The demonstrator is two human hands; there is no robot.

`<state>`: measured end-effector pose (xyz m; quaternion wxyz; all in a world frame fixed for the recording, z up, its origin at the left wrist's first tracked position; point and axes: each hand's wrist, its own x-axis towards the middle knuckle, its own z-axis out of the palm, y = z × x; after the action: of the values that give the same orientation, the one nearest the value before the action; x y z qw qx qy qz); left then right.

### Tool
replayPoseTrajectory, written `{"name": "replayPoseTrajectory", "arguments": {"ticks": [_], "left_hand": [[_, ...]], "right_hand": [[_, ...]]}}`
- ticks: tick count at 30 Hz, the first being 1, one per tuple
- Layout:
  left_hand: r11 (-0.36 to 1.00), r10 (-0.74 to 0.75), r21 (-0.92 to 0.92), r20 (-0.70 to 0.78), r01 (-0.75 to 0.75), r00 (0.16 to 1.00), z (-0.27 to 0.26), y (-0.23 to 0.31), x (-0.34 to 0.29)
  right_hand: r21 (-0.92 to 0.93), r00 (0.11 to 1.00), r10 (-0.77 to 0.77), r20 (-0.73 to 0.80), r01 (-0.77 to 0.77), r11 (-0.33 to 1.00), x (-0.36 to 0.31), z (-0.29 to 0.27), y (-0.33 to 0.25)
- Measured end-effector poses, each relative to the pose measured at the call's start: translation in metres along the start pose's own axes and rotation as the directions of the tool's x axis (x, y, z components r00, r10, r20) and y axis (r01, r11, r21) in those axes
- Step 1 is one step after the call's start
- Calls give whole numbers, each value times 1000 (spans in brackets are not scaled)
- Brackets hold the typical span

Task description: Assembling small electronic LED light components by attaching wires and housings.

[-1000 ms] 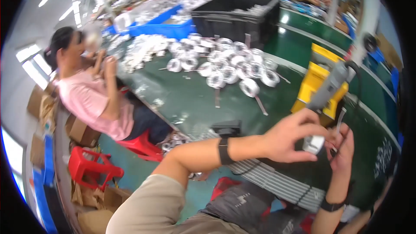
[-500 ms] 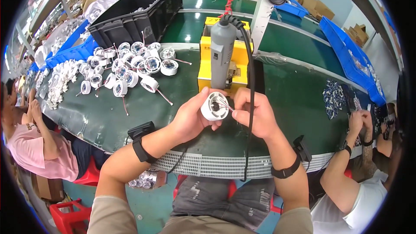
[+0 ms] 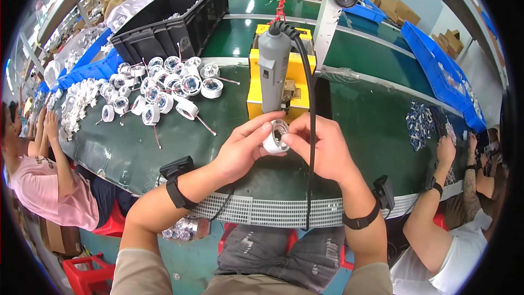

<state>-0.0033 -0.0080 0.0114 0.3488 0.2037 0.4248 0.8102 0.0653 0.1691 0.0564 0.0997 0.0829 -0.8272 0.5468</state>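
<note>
A: OK, mid-view approx.: the white ring [image 3: 272,145] is up over the green surface [image 3: 363,123], L hand [image 3: 238,150] curled round its 9 o'clock side, gripping it.

B: And the R hand [image 3: 323,146]?

A: At the ring's 3 o'clock edge, thumb + index tips close together at the opening. Can't tell if they pinch a wire, the rim or nothing; the fingers hide it.

B: Main risk, quick?

A: Prob. a slip inside the ring. If those tips push too hard w/ the ring tilted like that, its insides could bend, or any thin lead in there could snag.

B: What abt the black cable [image 3: 309,196]? It crosses the R hand in this view.

A: Yep, runs 12 down to 6 o'clock. Can't tell if it's touching. A swing twd 3 o'clock could catch it and jerk the grey tool [image 3: 273,63], up at 12 by the yellow stand [image 3: 254,84].

B: Tool's lower end vs. L fingertips?

A: V. close in view, depth unclear. A careless lift could mean a knock.

B: And the heap of wired rings [image 3: 164,100], 10 o'clock?

A: Leads poke out all ways; tangles poss. if one's yanked fast.
</note>
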Motion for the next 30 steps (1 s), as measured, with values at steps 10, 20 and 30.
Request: {"name": "replayPoseTrajectory", "arguments": {"ticks": [10, 20, 30], "left_hand": [[995, 29, -92, -22, -31, 999, 2, -3, -5], [961, 178, 205, 63, -187, 982, -7, -14, -5], [972, 228, 69, -45, -225, 973, 2, -7, -14]], "right_hand": [[-116, 995, -89, 40, 93, 989, 0, -16, 3], [-36, 998, -66, -1, 66, 997, 1, -7, 8], [194, 995, 67, -67, -53, 980, -7, -15, -9]]}}
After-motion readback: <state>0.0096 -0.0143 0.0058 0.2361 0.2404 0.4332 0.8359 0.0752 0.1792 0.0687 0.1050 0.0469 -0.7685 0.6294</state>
